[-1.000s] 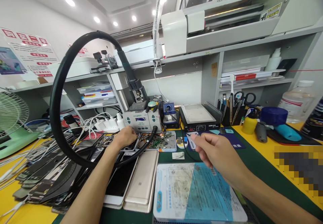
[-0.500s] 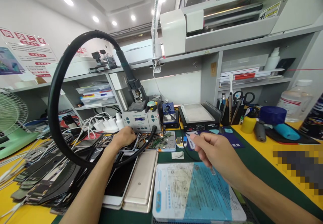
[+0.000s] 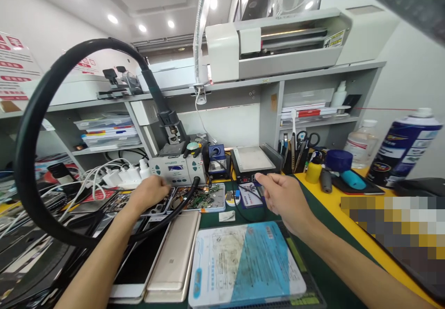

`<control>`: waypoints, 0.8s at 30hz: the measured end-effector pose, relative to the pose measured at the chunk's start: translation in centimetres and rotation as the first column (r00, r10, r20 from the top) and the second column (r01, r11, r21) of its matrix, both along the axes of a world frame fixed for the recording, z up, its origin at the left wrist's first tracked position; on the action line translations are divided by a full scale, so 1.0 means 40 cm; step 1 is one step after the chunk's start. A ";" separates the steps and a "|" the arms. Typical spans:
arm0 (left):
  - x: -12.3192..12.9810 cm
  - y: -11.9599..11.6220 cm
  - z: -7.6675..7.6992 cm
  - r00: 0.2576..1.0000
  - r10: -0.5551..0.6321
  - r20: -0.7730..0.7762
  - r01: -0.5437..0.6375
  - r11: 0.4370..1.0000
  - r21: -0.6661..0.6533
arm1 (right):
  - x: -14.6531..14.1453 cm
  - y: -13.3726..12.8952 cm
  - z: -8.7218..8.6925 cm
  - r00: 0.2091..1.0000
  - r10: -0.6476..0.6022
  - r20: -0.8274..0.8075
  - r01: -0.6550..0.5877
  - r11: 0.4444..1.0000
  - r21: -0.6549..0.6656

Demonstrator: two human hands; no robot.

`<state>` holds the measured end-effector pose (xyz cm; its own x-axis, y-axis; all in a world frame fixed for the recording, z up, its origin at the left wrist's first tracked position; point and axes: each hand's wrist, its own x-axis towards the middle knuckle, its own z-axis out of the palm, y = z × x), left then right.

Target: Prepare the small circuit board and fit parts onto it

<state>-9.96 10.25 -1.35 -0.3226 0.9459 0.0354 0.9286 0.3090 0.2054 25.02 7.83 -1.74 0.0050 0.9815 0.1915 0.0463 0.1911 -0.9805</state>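
My left hand (image 3: 150, 194) is closed at the left, in front of the hot air station (image 3: 177, 169), over the trays of small parts. Its fingertips are turned away, so what they hold, if anything, is hidden. Thumb and forefinger of my right hand (image 3: 285, 200) come together at the front panel of the heating plate (image 3: 254, 158), where they cover the area of its knob; contact is unclear. Below that hand lies a small white-and-blue card or pack (image 3: 251, 194). A stained blue-and-white box (image 3: 243, 262) lies flat between my forearms.
A thick black hose (image 3: 26, 151) loops over the left side. Phones (image 3: 174, 253) lie by my left forearm, and a tray of circuit boards (image 3: 217, 197) sits behind. Bottles, a spray can (image 3: 399, 146) and a tool holder (image 3: 295, 153) stand at the right.
The view has turned to the right, bringing the spray can fully into sight. My right hand's fingertips have moved to the heating plate's front panel. My left hand stays near the trays.
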 end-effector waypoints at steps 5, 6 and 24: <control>0.051 -0.043 0.047 1.000 0.009 0.004 -0.009 0.979 0.206 | 0.047 0.049 0.011 0.992 -0.128 -0.009 0.128 0.985 0.117; 0.065 -0.054 0.055 1.000 -0.018 0.013 0.015 0.971 0.238 | 0.056 0.058 0.014 0.988 -0.151 -0.007 0.151 0.980 0.133; 0.354 -0.065 -0.016 0.674 -0.737 0.057 0.736 0.661 -0.146 | 0.056 0.047 0.024 0.975 -0.105 0.195 0.059 0.972 0.229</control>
